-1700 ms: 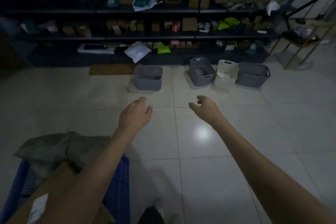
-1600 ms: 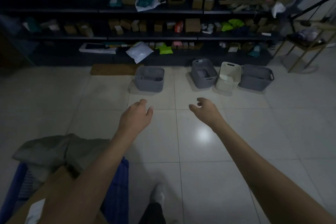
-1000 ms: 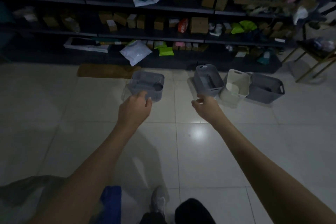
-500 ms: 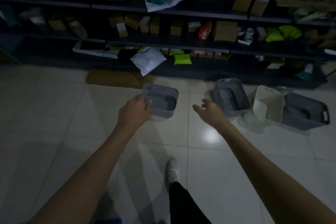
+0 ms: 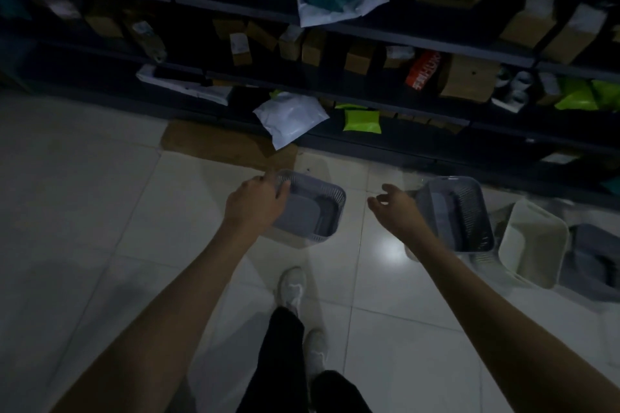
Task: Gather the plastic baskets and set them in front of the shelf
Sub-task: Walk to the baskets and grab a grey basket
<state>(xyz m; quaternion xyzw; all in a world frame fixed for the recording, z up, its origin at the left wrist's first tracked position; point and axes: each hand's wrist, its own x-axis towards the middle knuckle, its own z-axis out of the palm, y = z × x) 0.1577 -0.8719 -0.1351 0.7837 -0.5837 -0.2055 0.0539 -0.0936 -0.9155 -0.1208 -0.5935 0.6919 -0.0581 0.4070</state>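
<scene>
Four plastic baskets stand on the tiled floor before the dark shelf (image 5: 419, 38). A grey basket (image 5: 315, 211) is in the middle, a second grey basket (image 5: 459, 214) is to its right, then a white basket (image 5: 533, 245) and a dark grey basket (image 5: 593, 265) at the right edge. My left hand (image 5: 255, 204) overlaps the left rim of the middle grey basket, fingers bent; whether it touches the rim is unclear. My right hand (image 5: 396, 211) hangs with fingers apart, just left of the second grey basket, holding nothing.
A brown flat mat (image 5: 228, 144) lies on the floor by the shelf foot. A white mailer bag (image 5: 288, 117) and a green packet (image 5: 362, 119) hang off the lowest shelf. Boxes fill the shelves. My shoe (image 5: 292, 288) steps forward on the tiles.
I have walked closer to the shelf and the baskets now look larger. Both hands have come down over the two grey baskets. The blue crate and cloth at lower left have left the view.
</scene>
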